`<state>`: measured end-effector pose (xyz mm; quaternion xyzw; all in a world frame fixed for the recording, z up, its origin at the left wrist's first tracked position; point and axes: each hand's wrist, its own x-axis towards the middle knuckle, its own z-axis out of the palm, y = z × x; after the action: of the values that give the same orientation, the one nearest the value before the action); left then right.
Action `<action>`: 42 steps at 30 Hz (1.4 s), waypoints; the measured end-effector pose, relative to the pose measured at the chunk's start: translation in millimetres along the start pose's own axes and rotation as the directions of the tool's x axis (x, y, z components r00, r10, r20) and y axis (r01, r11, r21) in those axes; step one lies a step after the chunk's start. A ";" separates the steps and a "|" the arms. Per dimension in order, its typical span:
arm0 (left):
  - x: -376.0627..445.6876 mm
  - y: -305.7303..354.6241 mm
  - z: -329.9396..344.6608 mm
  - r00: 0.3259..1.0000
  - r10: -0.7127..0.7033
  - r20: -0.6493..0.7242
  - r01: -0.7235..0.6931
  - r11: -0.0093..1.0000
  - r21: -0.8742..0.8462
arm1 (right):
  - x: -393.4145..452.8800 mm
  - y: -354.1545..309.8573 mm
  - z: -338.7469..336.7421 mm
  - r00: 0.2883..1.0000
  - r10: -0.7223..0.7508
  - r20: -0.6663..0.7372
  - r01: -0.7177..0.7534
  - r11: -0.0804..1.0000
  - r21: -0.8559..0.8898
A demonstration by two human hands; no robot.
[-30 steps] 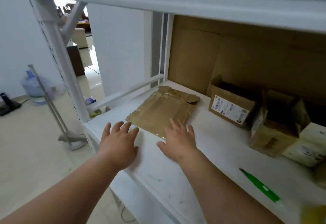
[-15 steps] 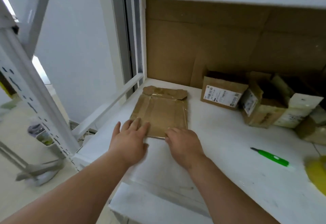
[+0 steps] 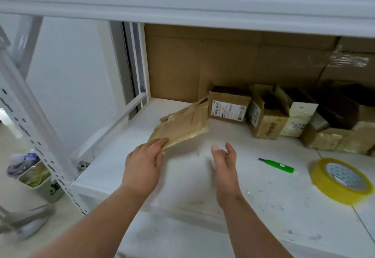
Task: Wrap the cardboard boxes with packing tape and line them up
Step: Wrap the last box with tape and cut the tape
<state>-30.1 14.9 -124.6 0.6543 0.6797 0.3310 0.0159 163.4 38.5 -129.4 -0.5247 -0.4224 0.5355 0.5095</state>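
Observation:
A flattened brown cardboard box (image 3: 183,124) with old tape on it is tilted up off the white shelf (image 3: 203,176). My left hand (image 3: 144,164) grips its near corner, fingers on top. My right hand (image 3: 224,163) hovers just right of it, fingers relaxed and holding nothing. A roll of yellow packing tape (image 3: 342,180) lies flat at the right. Several open small cardboard boxes (image 3: 228,105) stand in a row at the back of the shelf.
A green utility knife (image 3: 277,165) lies on the shelf between my right hand and the tape. Cardboard sheets (image 3: 192,61) line the back wall. The upper shelf beam (image 3: 182,0) hangs low overhead. A white upright post (image 3: 30,103) and a small bin (image 3: 38,178) are at the left.
The flat box lay on the shelf under both hands. Now my left hand has lifted its near edge and tilted it, and my right hand has come off it.

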 end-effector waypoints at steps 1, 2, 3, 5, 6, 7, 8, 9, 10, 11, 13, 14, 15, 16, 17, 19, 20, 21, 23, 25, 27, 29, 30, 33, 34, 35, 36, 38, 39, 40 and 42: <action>-2.8 7.9 -1.3 1.000 -0.016 -0.026 0.014 0.997 -0.076 | -1.9 -0.8 -8.0 1.000 0.014 0.006 -0.014 1.000 0.000; -5.6 16.6 -4.1 0.998 -0.043 -0.040 0.036 0.987 -0.158 | -3.3 -1.5 -15.9 1.000 0.010 -0.006 -0.010 1.000 -0.016; -7.4 24.5 -7.7 0.996 -0.082 -0.046 0.068 0.966 -0.249 | -4.5 -3.6 -23.6 1.000 0.004 -0.028 -0.005 1.000 -0.025; -11.2 41.9 -18.9 0.977 -0.208 -0.040 0.169 0.881 -0.441 | -6.7 -7.2 -38.8 0.998 -0.003 -0.059 0.000 0.999 -0.048; -13.0 49.1 -23.3 0.959 -0.278 -0.047 0.214 0.826 -0.521 | -8.0 -10.4 -45.9 0.998 -0.005 -0.065 0.001 0.998 -0.055; -14.7 55.3 -26.6 0.935 -0.347 -0.065 0.245 0.770 -0.589 | -8.9 -13.3 -52.5 0.998 -0.007 -0.069 0.002 0.998 -0.062; -16.4 60.4 -29.3 0.904 -0.419 -0.086 0.268 0.713 -0.648 | -9.5 -16.1 -58.3 0.997 -0.012 -0.071 0.007 0.997 -0.073; -18.4 64.6 -31.6 0.867 -0.487 -0.106 0.285 0.658 -0.697 | -10.4 -18.5 -63.1 0.997 -0.019 -0.072 0.013 0.997 -0.078; -20.3 67.8 -33.4 0.828 -0.548 -0.120 0.299 0.612 -0.732 | -11.9 -20.6 -66.7 0.997 -0.026 -0.072 0.020 0.997 -0.080; -22.3 70.7 -35.2 0.791 -0.599 -0.126 0.313 0.572 -0.758 | -13.7 -22.7 -69.9 0.997 -0.033 -0.071 0.027 0.996 -0.079; -27.8 72.9 -36.8 0.731 -0.675 -0.103 0.346 0.497 -0.796 | -17.5 -26.2 -75.1 0.996 -0.050 -0.074 0.044 0.996 -0.081; -31.2 72.0 -36.7 0.710 -0.699 -0.082 0.364 0.464 -0.808 | -18.4 -26.9 -77.3 0.995 -0.057 -0.077 0.051 0.996 -0.078; -34.4 68.9 -35.8 0.691 -0.720 -0.065 0.381 0.439 -0.813 | -19.6 -27.5 -79.5 0.995 -0.059 -0.080 0.054 0.996 -0.072; -37.9 66.4 -35.7 0.673 -0.738 -0.051 0.398 0.419 -0.816 | -21.2 -28.3 -81.8 0.995 -0.062 -0.084 0.056 0.996 -0.068; -41.4 63.6 -36.0 0.656 -0.754 -0.040 0.410 0.400 -0.820 | -22.3 -29.2 -83.5 0.994 -0.065 -0.085 0.060 0.996 -0.068; -46.5 57.3 -37.7 0.628 -0.778 -0.021 0.428 0.367 -0.826 | -24.5 -32.4 -85.6 0.995 -0.070 -0.074 0.064 0.995 -0.077; -47.7 54.3 -38.9 0.616 -0.788 -0.008 0.437 0.350 -0.829 | -25.8 -34.7 -86.1 0.996 -0.070 -0.062 0.065 0.995 -0.081; -47.8 51.0 -39.8 0.609 -0.793 0.010 0.441 0.328 -0.836 | -27.0 -37.0 -86.1 0.997 -0.066 -0.049 0.062 0.995 -0.080; -46.1 47.8 -42.3 0.611 -0.790 0.058 0.454 0.289 -0.843 | -28.8 -40.3 -85.1 0.998 -0.057 -0.030 0.055 0.996 -0.063; -43.4 48.4 -43.4 0.651 -0.752 0.106 0.472 0.290 -0.833 | -29.0 -41.1 -83.2 0.997 -0.060 -0.044 0.059 0.997 -0.040; -40.4 49.8 -44.5 0.703 -0.697 0.142 0.482 0.319 -0.816 | -28.1 -40.8 -80.9 0.992 -0.068 -0.105 0.067 0.998 -0.013; -37.7 46.6 -44.7 0.755 -0.641 0.141 0.482 0.395 -0.782 | -27.4 -41.1 -77.5 0.982 -0.096 -0.162 0.095 0.995 -0.009; -35.7 43.6 -44.5 0.780 -0.611 0.136 0.473 0.432 -0.768 | -27.5 -41.4 -75.2 0.977 -0.118 -0.180 0.117 0.993 -0.013; -25.7 35.8 -45.6 0.850 -0.508 0.141 0.426 0.504 -0.751 | -29.1 -39.8 -68.5 0.956 -0.193 -0.219 0.192 0.981 -0.028; -21.7 35.7 -46.7 0.870 -0.470 0.152 0.409 0.515 -0.753 | -29.9 -38.6 -67.5 0.949 -0.212 -0.231 0.211 0.977 -0.031; -17.4 36.5 -47.5 0.889 -0.429 0.159 0.390 0.530 -0.753 | -31.2 -37.7 -67.4 0.942 -0.229 -0.244 0.228 0.973 -0.032; -13.8 40.1 -49.5 0.905 -0.390 0.169 0.374 0.542 -0.753 | -32.3 -37.2 -67.9 0.934 -0.248 -0.256 0.248 0.968 -0.033; -7.0 45.1 -51.3 0.923 -0.336 0.187 0.351 0.536 -0.767 | -36.2 -37.1 -69.9 0.919 -0.294 -0.263 0.291 0.955 -0.051; -3.1 45.6 -49.9 0.928 -0.319 0.194 0.342 0.516 -0.786 | -38.2 -36.8 -70.9 0.912 -0.317 -0.259 0.310 0.948 -0.067; -1.2 47.4 -49.3 0.925 -0.318 0.208 0.346 0.480 -0.806 | -40.4 -36.5 -71.9 0.908 -0.336 -0.250 0.326 0.942 -0.083; 1.3 49.2 -47.7 0.917 -0.323 0.234 0.355 0.394 -0.848 | -43.1 -33.6 -75.2 0.909 -0.343 -0.236 0.328 0.939 -0.102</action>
<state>-8.8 -8.1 -63.7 0.4051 0.5307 0.6105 0.4261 238.4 -6.1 -97.6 -0.5227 -0.4546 0.3564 0.6270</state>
